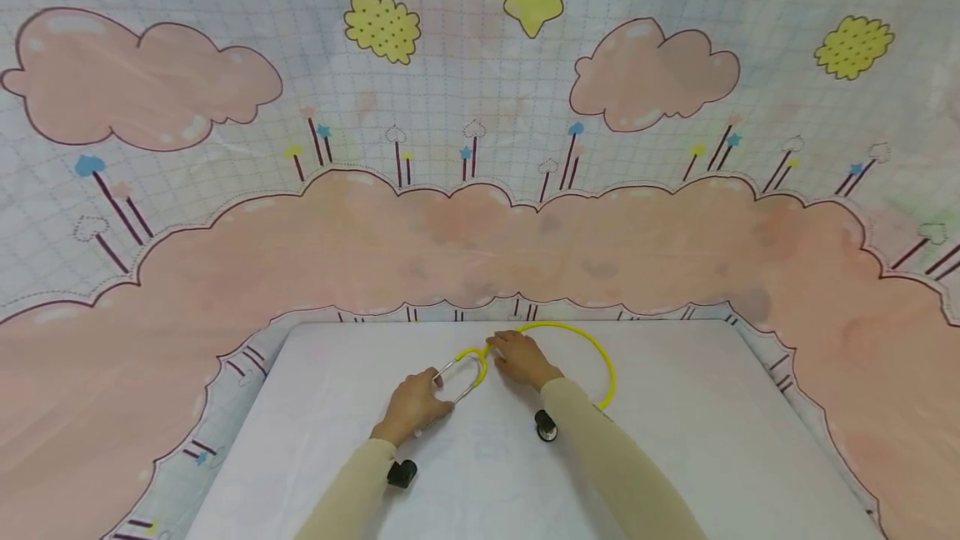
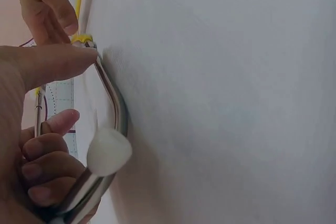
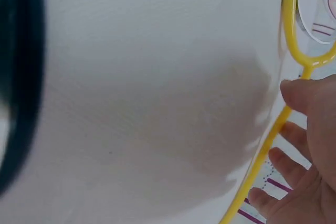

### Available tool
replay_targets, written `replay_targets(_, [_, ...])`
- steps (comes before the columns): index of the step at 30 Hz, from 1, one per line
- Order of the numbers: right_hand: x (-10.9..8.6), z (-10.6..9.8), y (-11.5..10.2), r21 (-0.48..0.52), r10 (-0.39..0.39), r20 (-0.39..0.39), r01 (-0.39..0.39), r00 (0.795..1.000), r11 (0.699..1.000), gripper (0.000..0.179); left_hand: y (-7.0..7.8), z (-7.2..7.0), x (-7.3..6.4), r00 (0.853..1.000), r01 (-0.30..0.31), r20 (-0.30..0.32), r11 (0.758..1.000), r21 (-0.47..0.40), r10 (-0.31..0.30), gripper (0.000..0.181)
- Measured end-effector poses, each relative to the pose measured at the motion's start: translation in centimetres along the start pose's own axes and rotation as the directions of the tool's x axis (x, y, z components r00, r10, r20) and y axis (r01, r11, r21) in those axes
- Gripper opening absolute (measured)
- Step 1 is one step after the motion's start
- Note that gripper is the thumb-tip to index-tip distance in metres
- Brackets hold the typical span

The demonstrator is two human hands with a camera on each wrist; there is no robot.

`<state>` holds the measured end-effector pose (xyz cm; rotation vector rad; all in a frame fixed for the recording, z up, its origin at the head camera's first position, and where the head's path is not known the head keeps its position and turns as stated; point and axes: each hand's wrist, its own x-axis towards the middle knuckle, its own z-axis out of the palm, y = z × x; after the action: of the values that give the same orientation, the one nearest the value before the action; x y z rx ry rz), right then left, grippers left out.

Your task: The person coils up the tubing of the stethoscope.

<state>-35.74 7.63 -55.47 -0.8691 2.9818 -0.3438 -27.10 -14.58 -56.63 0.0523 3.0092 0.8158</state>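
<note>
A stethoscope with yellow tubing [image 1: 611,369] and metal ear tubes lies stretched between both hands over the white table. My left hand [image 1: 411,407] holds its ear tubes, the thumb on one and the fingers about the other. Close up in the left wrist view, a white eartip [image 2: 109,152] sticks out beside the curled fingers. My right hand [image 1: 522,359] pinches the yellow tube just past its Y-shaped fork [image 3: 308,62], thumb on one side and fingertips on the other. From there the tubing loops right and passes under the right sleeve. A round, dark-rimmed chest piece [image 1: 547,434] shows below that forearm.
The white tabletop [image 1: 697,423] reaches back to a patterned cloth backdrop [image 1: 480,248] with clouds and stars. Small black cameras sit at the left wrist [image 1: 402,473] and the right wrist [image 1: 544,420]. A dark curved shape blurs the left edge of the right wrist view.
</note>
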Motion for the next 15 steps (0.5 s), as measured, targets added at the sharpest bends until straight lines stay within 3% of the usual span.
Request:
replay_targets(3, [-0.2, 0.1, 0.2, -0.004, 0.002, -0.032, -0.003, 0.999, 1.0, 0.029, -0.1, 0.1, 0.0, 1.0, 0.0, 0.016, 1.0, 0.007, 0.0, 0.046])
replay_targets(8, [-0.4, 0.3, 0.6, -0.004, 0.027, -0.052, -0.027, 0.998, 1.0, 0.013, -0.2, 0.1, -0.5, 0.999, -0.012, 0.052, 0.999, 0.035, 0.01, 0.072])
replay_targets(15, [-0.7, -0.4, 1.0, 0.094, -0.009, -0.073, 0.015, 0.997, 0.995, 0.01, 0.7, 0.2, -1.1, 0.998, -0.035, 0.061, 0.998, 0.06, 0.031, 0.082])
